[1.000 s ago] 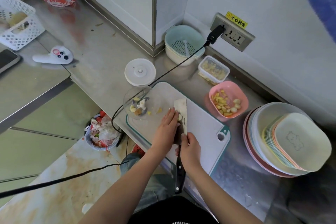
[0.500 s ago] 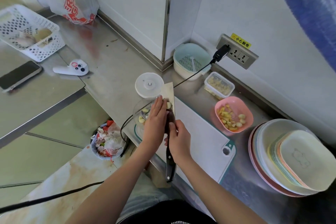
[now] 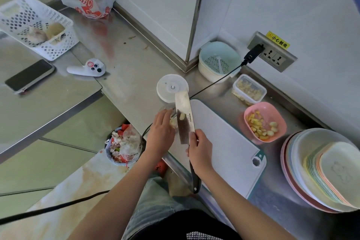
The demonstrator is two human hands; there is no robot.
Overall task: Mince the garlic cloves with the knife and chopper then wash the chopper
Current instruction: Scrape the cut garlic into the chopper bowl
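Chopper bowl [image 3: 168, 108] is mostly hiding behind left hand [image 3: 160, 136] & knife [image 3: 184, 118]; contents can't tell. Knife handle's upper part is sitting inside right hand [image 3: 200, 152]. Garlic bits [image 3: 182, 116] on blade are blurring, count unclear. Plate stack [image 3: 319, 169] is getting cut off at right edge. Basket [image 3: 37, 25] is running off left edge, contents too blurry to ID. Bin [image 3: 122, 147] is partly hiding under counter [image 3: 126, 68].

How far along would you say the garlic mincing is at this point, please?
Done: garlic is cut. In hand: the right hand holds the knife carrying pieces over the chopper bowl; the left hand sweeps them in. Left: fit the lid, chop, wash.
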